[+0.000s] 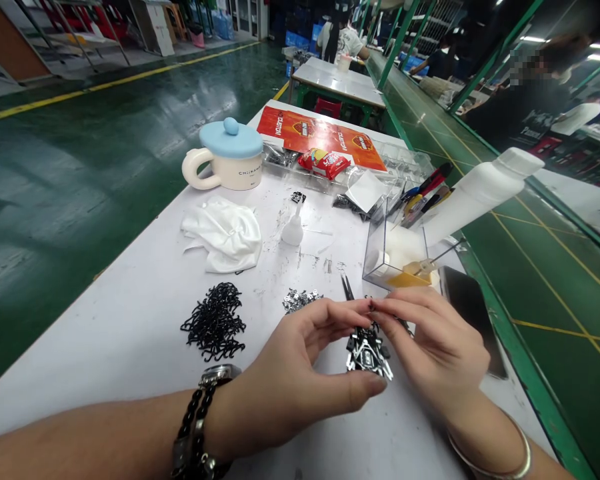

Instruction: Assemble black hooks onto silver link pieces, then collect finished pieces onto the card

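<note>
My left hand (290, 373) and my right hand (430, 340) meet over a small black-and-silver metal piece (368, 353), their fingertips pinching it from above and the left thumb lying near its lower edge. Just past my right fingers, the black tips of small scissors or tweezers (347, 288) show, partly hidden. Left of my hands lie small silver metal parts (300, 300) and a heap of curly black links (213, 321). Both rest on the white worktable (130, 360).
A clear acrylic box (393, 247), white plastic bottle (480, 197) and dark phone (467, 307) stand to the right. Farther back are a blue-lidded mug (225, 155), white cloth (223, 235), small dropper bottle (293, 227) and orange printed card (320, 137). A person (525, 107) stands beyond the right edge.
</note>
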### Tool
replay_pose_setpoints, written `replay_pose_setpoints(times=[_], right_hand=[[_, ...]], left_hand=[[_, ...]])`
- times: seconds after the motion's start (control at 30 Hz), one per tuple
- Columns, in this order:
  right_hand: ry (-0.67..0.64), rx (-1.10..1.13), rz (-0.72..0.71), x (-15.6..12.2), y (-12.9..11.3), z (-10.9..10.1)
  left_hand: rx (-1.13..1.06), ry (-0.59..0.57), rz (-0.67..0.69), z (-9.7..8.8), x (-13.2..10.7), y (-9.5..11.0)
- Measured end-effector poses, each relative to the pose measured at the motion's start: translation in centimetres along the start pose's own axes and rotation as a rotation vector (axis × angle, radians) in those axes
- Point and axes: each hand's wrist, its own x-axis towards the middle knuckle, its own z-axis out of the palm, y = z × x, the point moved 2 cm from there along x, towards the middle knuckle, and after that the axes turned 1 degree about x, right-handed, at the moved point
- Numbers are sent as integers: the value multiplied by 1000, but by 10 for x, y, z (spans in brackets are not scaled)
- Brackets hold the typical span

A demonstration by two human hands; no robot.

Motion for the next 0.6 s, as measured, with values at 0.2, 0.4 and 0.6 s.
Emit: replay_pose_setpoints(times=[0.2,0.4,0.6], right_hand=[[-93,2,-58,5,-1,-6],[-127,-40,-119,6,2,-6],[-26,136,48,4,6,-10]], left_hand=[[19,-6,-3,-1,1,-1],[140,-29,18,-1,0,-2],[556,77,165,-2,-7,-4]])
